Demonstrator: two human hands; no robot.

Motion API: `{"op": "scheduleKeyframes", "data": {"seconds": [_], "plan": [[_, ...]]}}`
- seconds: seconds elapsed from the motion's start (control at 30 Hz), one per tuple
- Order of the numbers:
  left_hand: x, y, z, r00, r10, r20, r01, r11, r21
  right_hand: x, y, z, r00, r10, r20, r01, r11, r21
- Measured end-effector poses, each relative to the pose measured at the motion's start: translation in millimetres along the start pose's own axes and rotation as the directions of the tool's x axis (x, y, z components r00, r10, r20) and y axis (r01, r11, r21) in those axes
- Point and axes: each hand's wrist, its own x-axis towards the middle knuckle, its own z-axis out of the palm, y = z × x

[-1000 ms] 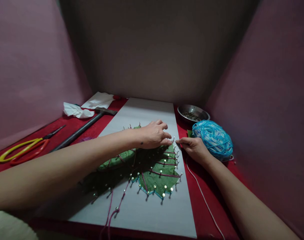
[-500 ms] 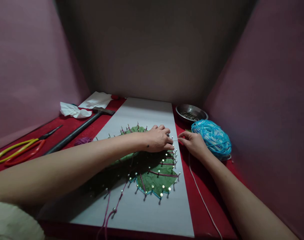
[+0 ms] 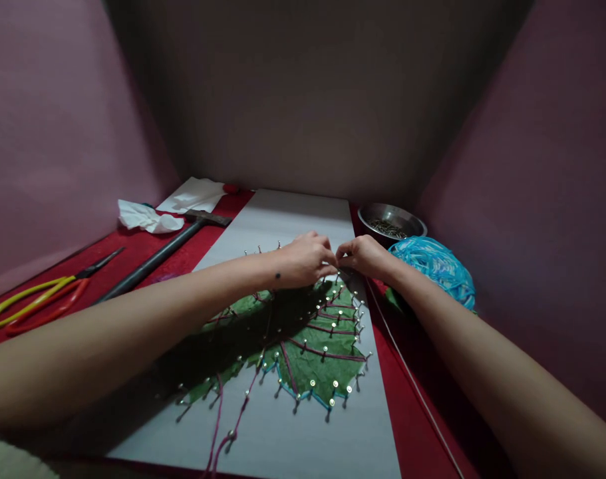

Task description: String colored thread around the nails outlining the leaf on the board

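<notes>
A green leaf lies on a white board, ringed and crossed by nails that stand upright. Purple yarn runs across the leaf between nails, and light-blue yarn follows its lower edge. My left hand is over the leaf's upper right part, fingers bent together near a nail; what they pinch is hidden. Close to its fingertips, my right hand pinches a strand at the board's right edge. Pale yarn trails from below that hand toward the front.
Right of the board are a blue yarn ball and a metal bowl of nails. A hammer, scissors, crumpled tissue and white paper lie at left on the red cloth. Walls close in on both sides.
My right hand has moved left and up to meet my left hand's fingertips. The short strand seen stretched between them no longer shows. The view has shifted slightly.
</notes>
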Motion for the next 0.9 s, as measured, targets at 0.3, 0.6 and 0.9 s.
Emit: {"op": "scheduleKeyframes", "data": {"seconds": [0.3, 0.6, 0.9], "plan": [[-5, -7, 0.2, 0.998, -0.040, 0.045, 0.038, 0.998, 0.051, 1, -30, -12, 0.986, -0.049, 0.160, 0.071, 0.988, -0.137], [-16, -6, -2.3, 0.998, -0.054, -0.017, 0.056, 0.995, 0.084, -10, -32, -16, 0.979, 0.012, 0.206, -0.004, 0.999, -0.038], [-21, 0, -9.5, 0.995, -0.093, -0.032, 0.095, 0.991, 0.090, -7, -41, -16, 0.979, 0.095, 0.179, -0.076, 0.991, -0.110]]}}
